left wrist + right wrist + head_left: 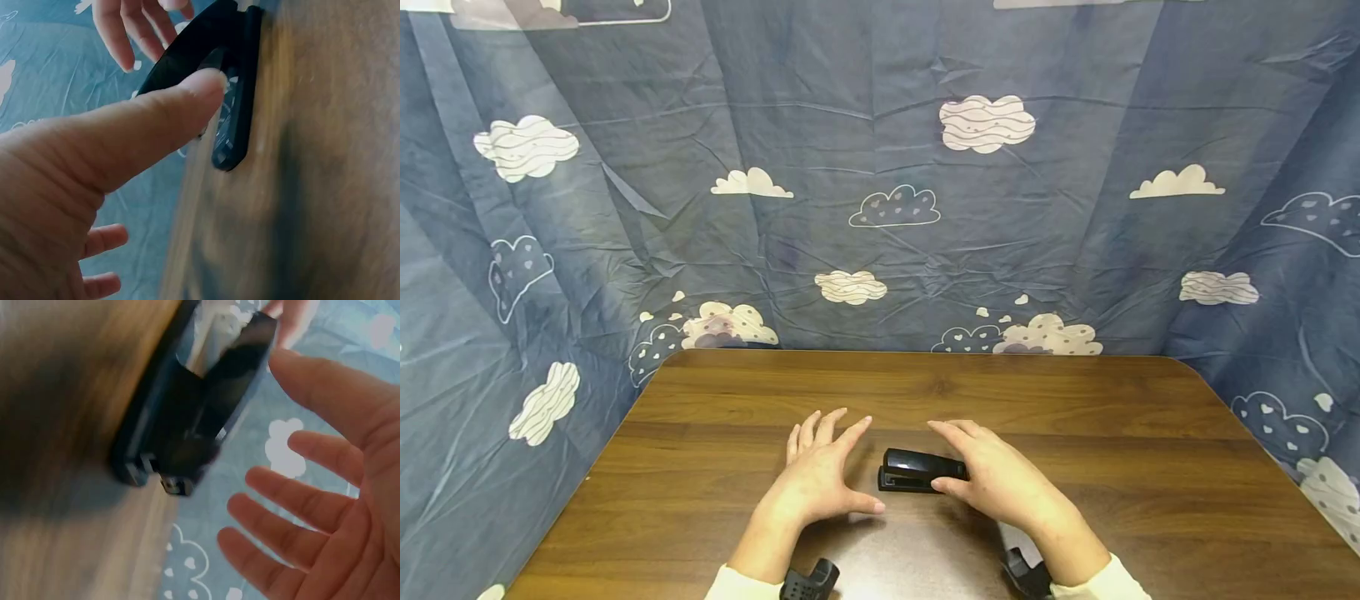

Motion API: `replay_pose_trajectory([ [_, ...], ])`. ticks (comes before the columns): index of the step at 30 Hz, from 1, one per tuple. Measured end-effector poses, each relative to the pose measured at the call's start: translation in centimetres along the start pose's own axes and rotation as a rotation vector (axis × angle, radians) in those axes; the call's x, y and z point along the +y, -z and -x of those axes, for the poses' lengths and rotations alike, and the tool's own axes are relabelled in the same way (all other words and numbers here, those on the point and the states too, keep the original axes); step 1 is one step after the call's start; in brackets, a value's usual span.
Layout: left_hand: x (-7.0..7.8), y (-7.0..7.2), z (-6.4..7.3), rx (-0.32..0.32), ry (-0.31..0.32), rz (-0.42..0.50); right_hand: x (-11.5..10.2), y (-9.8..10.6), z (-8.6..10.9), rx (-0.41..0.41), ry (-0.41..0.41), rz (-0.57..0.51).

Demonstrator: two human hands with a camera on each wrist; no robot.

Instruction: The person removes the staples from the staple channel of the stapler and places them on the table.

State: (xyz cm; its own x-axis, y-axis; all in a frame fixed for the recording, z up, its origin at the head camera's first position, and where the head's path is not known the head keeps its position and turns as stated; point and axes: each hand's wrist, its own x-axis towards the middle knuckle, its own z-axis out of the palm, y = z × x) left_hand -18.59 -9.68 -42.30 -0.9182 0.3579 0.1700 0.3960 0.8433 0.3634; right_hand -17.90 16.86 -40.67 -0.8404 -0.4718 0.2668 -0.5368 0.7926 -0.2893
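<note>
A black stapler (921, 468) lies on the wooden table between the two hands, its top arm tilted a little up from its base at the left end. My left hand (820, 479) is spread to the left of it, thumb and fingers apart, with nothing held. Over the stapler's right end is my right hand (996, 479), thumb in front of it and fingers behind. In the right wrist view the fingers (294, 494) of that hand are spread, with a gap between them and the stapler (194, 406). The left thumb overlaps the stapler (234, 131) in the left wrist view.
The brown wooden table (700, 400) has rounded far corners. Behind it and along both sides hangs a blue curtain (820, 108) with white cloud prints. Each wrist wears a black device, such as the left wrist camera (811, 579).
</note>
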Motion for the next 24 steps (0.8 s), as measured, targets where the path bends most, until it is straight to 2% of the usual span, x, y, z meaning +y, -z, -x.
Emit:
replay_pose_trajectory([
  [4,0.3,-0.6,-0.2,0.02,-0.054,0.037,-0.7,-0.4,-0.2,0.01,0.061,0.021],
  [10,0.4,-1.5,-0.5,0.032,-0.108,0.046,-1.1,-0.7,-0.4,0.045,0.118,0.044],
  [15,0.8,-2.1,-0.7,0.031,-0.14,0.067,-1.3,-1.0,-0.4,0.052,0.123,0.061],
  [24,1.1,-3.2,-1.0,0.039,-0.192,0.206,-1.8,-2.0,-0.4,0.109,0.144,0.157],
])
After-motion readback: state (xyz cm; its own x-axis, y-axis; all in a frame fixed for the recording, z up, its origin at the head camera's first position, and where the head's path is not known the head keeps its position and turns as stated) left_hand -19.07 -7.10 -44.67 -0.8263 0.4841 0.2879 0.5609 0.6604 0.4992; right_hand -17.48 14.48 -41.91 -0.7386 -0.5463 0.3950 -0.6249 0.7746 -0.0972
